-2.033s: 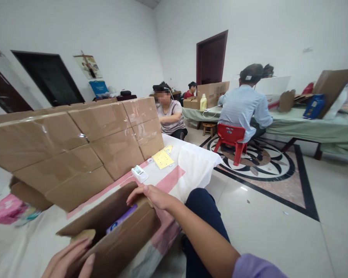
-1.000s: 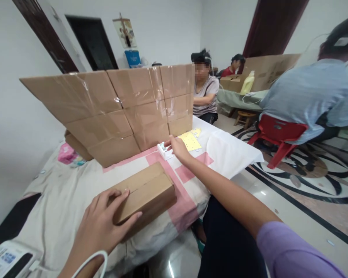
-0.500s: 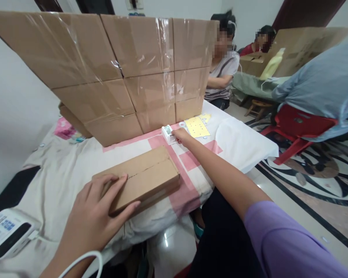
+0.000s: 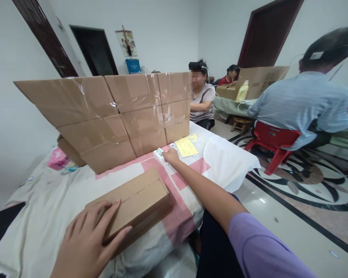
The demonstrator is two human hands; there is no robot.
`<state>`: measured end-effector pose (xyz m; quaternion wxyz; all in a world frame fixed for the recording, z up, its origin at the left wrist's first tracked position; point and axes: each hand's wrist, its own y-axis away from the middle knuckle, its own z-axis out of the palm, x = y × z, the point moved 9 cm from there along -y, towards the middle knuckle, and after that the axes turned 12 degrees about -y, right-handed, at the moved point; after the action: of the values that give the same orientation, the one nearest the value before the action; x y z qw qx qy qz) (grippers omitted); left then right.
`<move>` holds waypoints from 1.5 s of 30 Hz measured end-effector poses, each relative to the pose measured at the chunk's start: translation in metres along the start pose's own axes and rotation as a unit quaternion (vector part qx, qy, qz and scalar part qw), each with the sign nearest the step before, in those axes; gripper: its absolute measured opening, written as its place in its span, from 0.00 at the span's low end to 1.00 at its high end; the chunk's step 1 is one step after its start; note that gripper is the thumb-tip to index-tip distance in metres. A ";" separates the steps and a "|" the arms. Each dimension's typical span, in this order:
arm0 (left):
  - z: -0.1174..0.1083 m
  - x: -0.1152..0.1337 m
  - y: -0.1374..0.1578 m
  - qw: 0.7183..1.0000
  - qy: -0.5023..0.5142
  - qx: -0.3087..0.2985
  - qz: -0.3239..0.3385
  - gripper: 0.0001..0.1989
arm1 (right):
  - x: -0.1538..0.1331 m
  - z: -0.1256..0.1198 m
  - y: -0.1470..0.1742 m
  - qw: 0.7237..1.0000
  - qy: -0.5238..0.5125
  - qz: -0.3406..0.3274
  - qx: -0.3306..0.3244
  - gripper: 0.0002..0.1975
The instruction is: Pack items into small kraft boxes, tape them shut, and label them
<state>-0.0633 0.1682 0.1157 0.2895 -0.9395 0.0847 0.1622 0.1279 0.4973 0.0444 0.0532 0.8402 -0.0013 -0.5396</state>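
A closed cardboard box (image 4: 136,197) lies flat on the cloth-covered table in front of me. My left hand (image 4: 89,233) holds its left end, fingers over the top and thumb along the near side. Beyond the box, my right hand (image 4: 170,155) is at the end of my stretched arm, fingers closed on a small white object (image 4: 160,156) with a pale greenish patch on top. That object rests on the table, its right part covered by my fingers; I cannot make out its exact kind.
A tall, taped cardboard partition (image 4: 145,127) stands across the table's far side. Right of my right hand is a yellow printed figure (image 4: 187,146) on the cloth. A pink packet (image 4: 58,159) lies at left. Other people sit beyond, one on a red chair (image 4: 274,135).
My view has tilted up, showing more of the room. My left hand stays on the box, and my right hand stays at the white object, now covering more of it.
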 end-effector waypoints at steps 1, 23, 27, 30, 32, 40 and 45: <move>0.002 0.000 0.001 1.000 -0.006 -0.004 0.002 0.34 | 0.001 0.000 0.000 1.000 -0.013 0.006 0.003 0.08; 0.001 0.001 0.002 0.999 -0.032 0.023 0.004 0.34 | 0.025 0.008 0.003 0.948 -0.281 0.146 -0.015 0.15; -0.003 0.003 0.000 0.999 -0.025 0.022 -0.003 0.33 | 0.025 0.009 0.005 0.943 -0.296 0.150 -0.023 0.14; -0.007 0.005 -0.002 1.000 -0.016 0.023 -0.015 0.32 | 0.026 0.008 0.006 0.940 -0.304 0.151 -0.032 0.13; -0.011 0.006 -0.003 0.999 -0.011 0.026 -0.022 0.32 | 0.028 0.008 0.006 0.939 -0.303 0.158 -0.042 0.11; -0.021 0.009 -0.006 0.999 -0.005 0.037 -0.005 0.31 | 0.031 0.008 0.018 0.933 -0.267 0.215 -0.107 0.06; -0.024 0.010 -0.007 0.999 0.001 0.040 -0.003 0.31 | 0.030 0.007 0.022 0.937 -0.246 0.225 -0.105 0.04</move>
<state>-0.0463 0.1599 0.1347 0.3277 -0.9275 0.0886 0.1568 0.1355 0.4727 0.0168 0.2589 0.6484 -0.1466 -0.7008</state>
